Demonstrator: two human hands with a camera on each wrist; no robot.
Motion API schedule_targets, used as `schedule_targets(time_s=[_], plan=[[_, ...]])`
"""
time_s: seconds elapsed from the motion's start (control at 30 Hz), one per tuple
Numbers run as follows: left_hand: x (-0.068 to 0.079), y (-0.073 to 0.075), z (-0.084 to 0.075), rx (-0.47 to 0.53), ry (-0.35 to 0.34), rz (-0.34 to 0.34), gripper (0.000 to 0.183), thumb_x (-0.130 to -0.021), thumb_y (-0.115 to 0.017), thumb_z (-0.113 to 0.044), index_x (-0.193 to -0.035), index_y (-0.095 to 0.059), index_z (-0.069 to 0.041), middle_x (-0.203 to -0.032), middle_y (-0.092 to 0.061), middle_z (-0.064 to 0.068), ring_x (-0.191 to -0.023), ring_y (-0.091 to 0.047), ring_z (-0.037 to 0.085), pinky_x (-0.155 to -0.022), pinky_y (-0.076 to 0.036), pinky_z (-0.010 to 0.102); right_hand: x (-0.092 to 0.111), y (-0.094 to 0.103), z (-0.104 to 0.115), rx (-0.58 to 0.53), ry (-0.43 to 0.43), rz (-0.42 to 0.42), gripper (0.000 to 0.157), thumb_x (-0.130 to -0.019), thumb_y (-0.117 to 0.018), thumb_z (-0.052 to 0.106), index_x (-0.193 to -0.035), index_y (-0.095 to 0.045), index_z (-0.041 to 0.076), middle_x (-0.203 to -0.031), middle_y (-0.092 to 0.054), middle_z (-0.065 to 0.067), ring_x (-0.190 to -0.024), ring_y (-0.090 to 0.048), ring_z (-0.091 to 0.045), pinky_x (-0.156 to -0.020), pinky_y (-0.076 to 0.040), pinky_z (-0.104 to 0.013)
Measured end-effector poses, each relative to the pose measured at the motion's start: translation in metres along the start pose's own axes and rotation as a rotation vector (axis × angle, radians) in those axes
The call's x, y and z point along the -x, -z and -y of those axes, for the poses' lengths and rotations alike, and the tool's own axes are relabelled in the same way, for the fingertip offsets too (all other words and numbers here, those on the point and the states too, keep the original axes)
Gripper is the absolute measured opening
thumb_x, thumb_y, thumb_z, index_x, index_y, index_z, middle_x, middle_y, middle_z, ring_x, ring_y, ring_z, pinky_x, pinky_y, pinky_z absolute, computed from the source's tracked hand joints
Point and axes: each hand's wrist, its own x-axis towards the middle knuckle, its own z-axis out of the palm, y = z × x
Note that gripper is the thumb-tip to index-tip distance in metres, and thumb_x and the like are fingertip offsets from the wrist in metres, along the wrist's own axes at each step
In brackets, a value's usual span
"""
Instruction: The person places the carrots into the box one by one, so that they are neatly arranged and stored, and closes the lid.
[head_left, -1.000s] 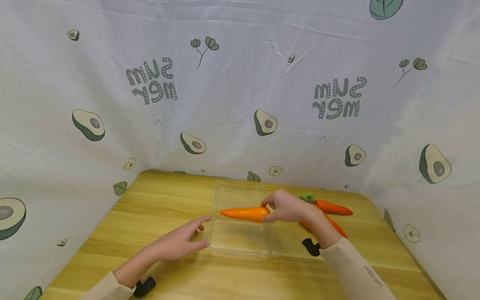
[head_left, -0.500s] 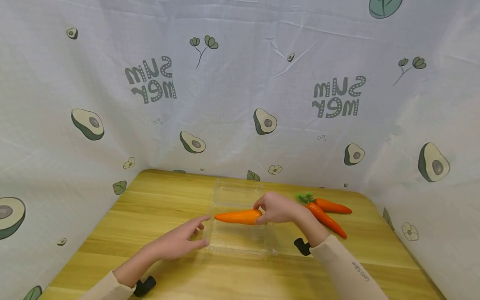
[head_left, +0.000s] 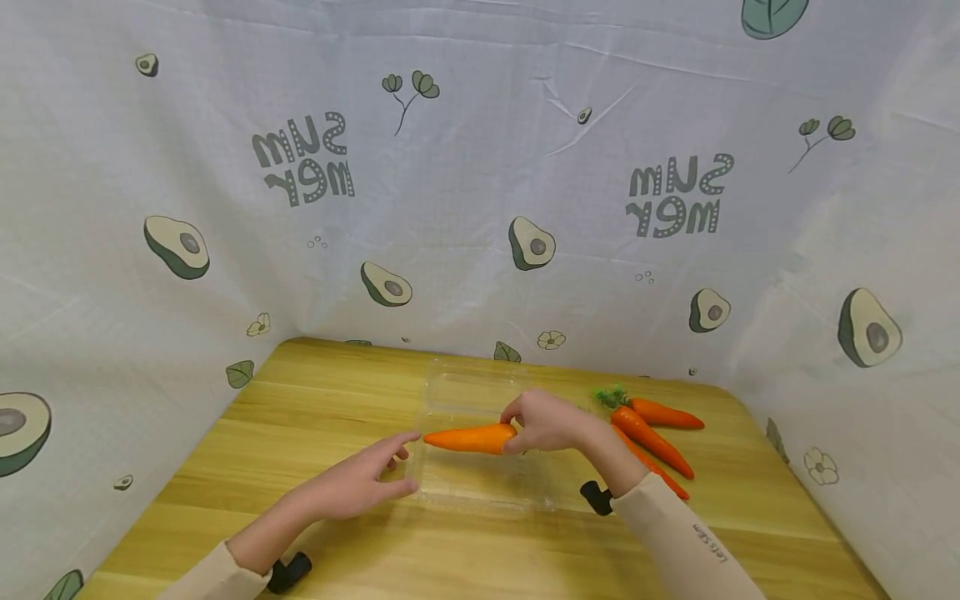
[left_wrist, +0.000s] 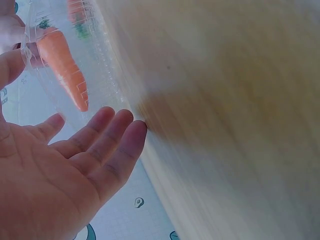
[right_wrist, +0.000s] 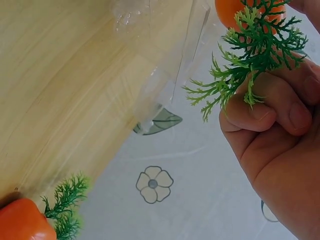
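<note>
My right hand (head_left: 551, 422) pinches an orange carrot (head_left: 467, 439) by its thick top end, with the tip pointing left. The carrot lies level over the clear plastic container (head_left: 480, 498), which stands with its lid (head_left: 480, 387) raised back. In the right wrist view, green leafy tops (right_wrist: 250, 55) stick out past the curled fingers. My left hand (head_left: 352, 482) is at the container's left side, fingers and thumb spread apart. The left wrist view shows its palm (left_wrist: 55, 175) holding nothing, fingertips close to the clear wall; whether they touch it, I cannot tell.
Three more carrots lie on the wooden table (head_left: 315, 400) to the right: one at the back (head_left: 667, 414), a middle carrot (head_left: 651, 440) and a front carrot (head_left: 663, 477) partly behind my right arm. A printed cloth (head_left: 450, 167) hangs around the back and sides.
My right hand has moved left and slightly toward me with the carrot, now over the container. The front carrot at right has come into sight. My left hand has stayed put.
</note>
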Motion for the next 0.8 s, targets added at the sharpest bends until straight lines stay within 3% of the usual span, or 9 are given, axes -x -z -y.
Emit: schedule_targets(time_s=[0.8], plan=[[0.0,0.0,-0.002,-0.002,0.018,0.001,0.076,-0.099,-0.06,-0.048,-0.16,-0.026,-0.017,-0.145,-0.051,0.01,-0.133,-0.05,0.031,-0.104,-0.045,0.056,0.0,-0.011,0.003,0.023,-0.019,0.002,0.025,-0.083,-0.08,0.029,-0.103,-0.077,0.013,-0.06,-0.042,0.007,-0.053,-0.033,-0.01,-0.052,-0.027,-0.026]])
